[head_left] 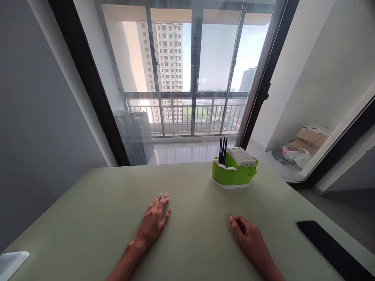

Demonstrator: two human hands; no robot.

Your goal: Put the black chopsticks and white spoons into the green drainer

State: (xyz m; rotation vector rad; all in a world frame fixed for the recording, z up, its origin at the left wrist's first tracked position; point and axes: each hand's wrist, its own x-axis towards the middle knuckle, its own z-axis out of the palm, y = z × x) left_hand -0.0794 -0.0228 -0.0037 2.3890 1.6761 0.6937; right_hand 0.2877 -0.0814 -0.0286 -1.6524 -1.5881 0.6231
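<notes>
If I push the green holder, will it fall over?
Probably not: the green holder looks squat, with a wide, flat base, so it should sooner slide than tip. It looks like plastic, so it may be light. The black sticks poke up high, so they might rattle.

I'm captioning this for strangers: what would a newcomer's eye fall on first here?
Probably the green holder with black sticks, near the far edge of the table. Then the left hand, palm down, and right hand, loosely curled, nearer the viewer. Beyond the window stands a tall building.
</notes>
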